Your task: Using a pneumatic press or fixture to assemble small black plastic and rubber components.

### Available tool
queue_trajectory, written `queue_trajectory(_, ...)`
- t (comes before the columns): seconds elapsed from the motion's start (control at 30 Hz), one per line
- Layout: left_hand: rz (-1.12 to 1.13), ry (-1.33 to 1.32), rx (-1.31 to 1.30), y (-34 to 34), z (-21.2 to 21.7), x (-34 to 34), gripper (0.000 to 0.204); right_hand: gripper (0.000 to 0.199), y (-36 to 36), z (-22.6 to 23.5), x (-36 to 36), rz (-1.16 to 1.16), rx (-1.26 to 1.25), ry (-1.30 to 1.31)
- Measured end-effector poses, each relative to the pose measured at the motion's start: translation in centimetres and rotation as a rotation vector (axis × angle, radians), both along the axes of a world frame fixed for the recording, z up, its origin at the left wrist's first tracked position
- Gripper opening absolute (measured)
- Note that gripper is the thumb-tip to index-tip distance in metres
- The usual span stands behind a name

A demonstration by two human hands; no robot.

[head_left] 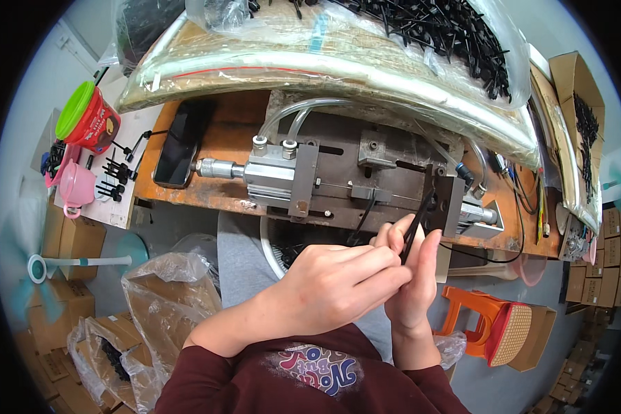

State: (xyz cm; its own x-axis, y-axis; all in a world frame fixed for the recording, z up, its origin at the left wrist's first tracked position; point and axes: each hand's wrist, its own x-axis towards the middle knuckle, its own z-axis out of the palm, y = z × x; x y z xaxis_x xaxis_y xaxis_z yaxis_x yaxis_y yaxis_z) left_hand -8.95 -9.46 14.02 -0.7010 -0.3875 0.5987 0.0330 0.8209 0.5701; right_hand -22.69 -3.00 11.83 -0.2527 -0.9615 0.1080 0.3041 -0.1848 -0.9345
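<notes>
My left hand point(345, 283) reaches across in front of me, its fingers closed at the lower end of some slender black strips point(413, 231). My right hand point(415, 279) holds the same strips between its curled fingers and palm, with the thumb pointing up; how many there are cannot be made out. Both hands are at the near edge of a dark metal fixture point(338, 150), by its right end block point(450, 205). In the fixture's middle, a small clamp block point(370, 194) has a thin black piece point(366, 215) hanging from it toward me.
Air cylinders point(269, 181) with clear hoses flank the fixture. A phone point(181, 148) lies left on the wooden bench point(221, 193), near a red bucket point(93, 124) and pink cup point(77, 185). Black parts point(455, 34) heap behind. An orange stool point(479, 317) stands lower right; bagged cartons point(165, 297) lower left.
</notes>
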Motion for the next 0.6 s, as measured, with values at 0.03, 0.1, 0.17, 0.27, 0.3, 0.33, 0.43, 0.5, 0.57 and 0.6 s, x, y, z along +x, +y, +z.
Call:
queue_trajectory(0.03,0.026,-0.002,0.048,0.3,0.5,0.0,0.035,0.046,-0.3,0.4,0.3,-0.035,0.003,0.007)
queue_trajectory(0.1,0.059,-0.016,0.105,0.6,1.3,0.0,0.037,0.047,-0.6,0.8,0.1,-0.087,-0.011,-0.023)
queue_trajectory(0.17,0.08,-0.044,0.134,1.0,1.6,0.4,0.04,0.044,-0.7,0.2,-0.3,-0.088,-0.076,-0.23)
queue_trajectory(0.27,0.037,-0.003,0.1,1.0,0.8,0.5,0.041,0.036,-0.6,1.3,-0.8,-0.133,0.006,-0.109)
queue_trajectory(0.3,0.031,0.016,0.082,1.1,0.6,0.6,0.041,0.035,-0.5,1.1,-0.7,-0.144,0.004,-0.084)
queue_trajectory(0.33,0.027,0.022,0.115,1.3,0.6,0.5,0.039,0.035,-0.5,1.1,-0.8,-0.156,-0.004,-0.084)
queue_trajectory(0.43,0.038,0.158,0.147,1.4,0.4,0.1,0.04,0.036,-0.3,1.2,-0.7,-0.189,0.024,-0.158)
queue_trajectory(0.5,0.053,0.133,0.097,1.1,0.1,-0.1,0.039,0.036,-0.2,1.2,-0.8,-0.207,0.114,-0.307)
queue_trajectory(0.57,0.112,0.04,0.046,0.7,-0.8,0.1,0.032,0.035,0.5,0.4,-1.4,-0.199,0.035,-0.106)
queue_trajectory(0.6,0.174,-0.031,-0.018,0.5,-1.3,0.0,0.029,0.035,0.9,0.3,-1.3,-0.207,0.003,-0.092)
